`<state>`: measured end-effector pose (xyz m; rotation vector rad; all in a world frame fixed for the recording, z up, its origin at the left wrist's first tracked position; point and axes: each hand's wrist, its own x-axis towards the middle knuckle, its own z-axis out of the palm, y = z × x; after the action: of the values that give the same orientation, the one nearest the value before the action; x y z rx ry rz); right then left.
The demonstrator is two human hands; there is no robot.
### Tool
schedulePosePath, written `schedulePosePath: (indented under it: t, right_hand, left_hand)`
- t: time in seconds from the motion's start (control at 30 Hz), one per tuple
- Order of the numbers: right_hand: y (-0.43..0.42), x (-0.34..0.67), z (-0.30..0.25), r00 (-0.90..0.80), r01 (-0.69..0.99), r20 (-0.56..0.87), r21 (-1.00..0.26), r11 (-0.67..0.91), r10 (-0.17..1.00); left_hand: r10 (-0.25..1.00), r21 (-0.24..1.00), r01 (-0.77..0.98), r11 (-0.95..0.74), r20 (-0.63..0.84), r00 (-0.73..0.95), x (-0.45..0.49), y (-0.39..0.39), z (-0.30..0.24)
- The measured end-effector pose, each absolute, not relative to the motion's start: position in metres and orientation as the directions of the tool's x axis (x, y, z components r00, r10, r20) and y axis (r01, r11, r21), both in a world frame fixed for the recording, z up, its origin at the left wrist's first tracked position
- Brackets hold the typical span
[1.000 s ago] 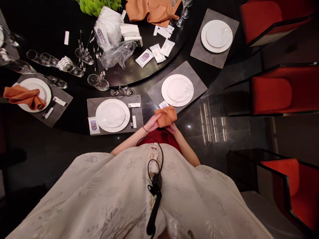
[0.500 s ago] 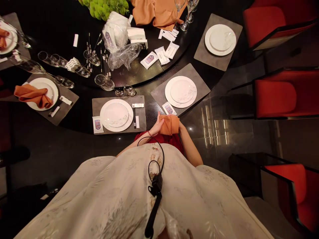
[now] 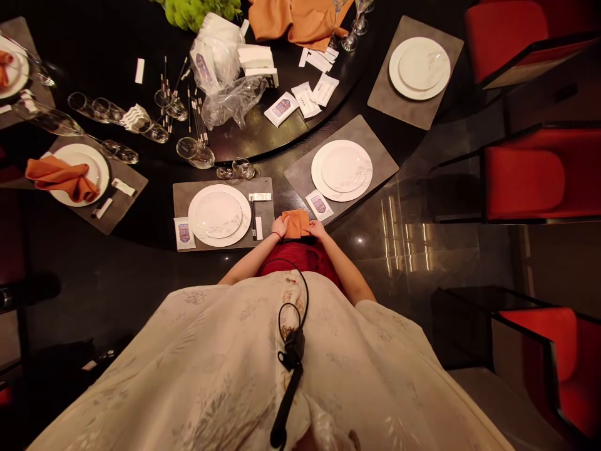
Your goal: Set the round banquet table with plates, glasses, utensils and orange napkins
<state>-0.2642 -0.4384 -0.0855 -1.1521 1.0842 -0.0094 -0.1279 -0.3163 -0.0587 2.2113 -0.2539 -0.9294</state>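
I'm tracking orange cloth napkin (image 3: 295,223), folding into a small flat square at black table (image 3: 282,197) near edge | left hand (image 3: 280,227) pressing its left side, fingers together | right hand (image 3: 317,228) pressing its right side, fingers together

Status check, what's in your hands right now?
Left hand and right hand on either side of folded orange napkin. Napkin at placemat edge. Chopsticks close by left hand.

No wording can be read clearly anywhere. Seen from the orange napkin (image 3: 296,223), a card (image 3: 184,233) at 9 o'clock and another card (image 3: 318,204) at 1 o'clock each bear a blue-and-red crest, its lettering too small to read. White sachets (image 3: 306,100) at 12 o'clock carry tiny, illegible dark print.
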Motion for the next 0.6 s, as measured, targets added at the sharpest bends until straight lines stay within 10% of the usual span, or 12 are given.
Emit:
schedulePosePath:
  t: [0.1, 0.17, 0.3, 0.6]
  right_hand:
    - [-0.428, -0.265, -0.099, 0.496, -0.687, -0.606, -0.712, 0.145, -0.622]
    - [-0.425, -0.265, -0.105, 0.543, -0.685, -0.492, -0.728, -0.02, -0.681]
    - [-0.42, -0.267, -0.113, 0.674, -0.572, -0.381, -0.811, -0.121, -0.633]
    - [-0.404, -0.262, -0.114, 0.848, -0.513, -0.319, -0.695, -0.504, -0.422]
  left_hand:
    - [-0.73, 0.615, -0.442, -0.653, -0.357, 0.583, -0.106, -0.314, -0.06]
    - [-0.953, 0.626, -0.72, -0.3, -0.216, 0.21, -0.094, -0.32, -0.063]
    - [-0.958, 0.617, -0.768, 0.17, -0.08, -0.276, -0.084, -0.339, -0.074]
    - [-0.9, 0.616, -0.747, 0.25, -0.138, -0.414, -0.068, -0.341, -0.055]
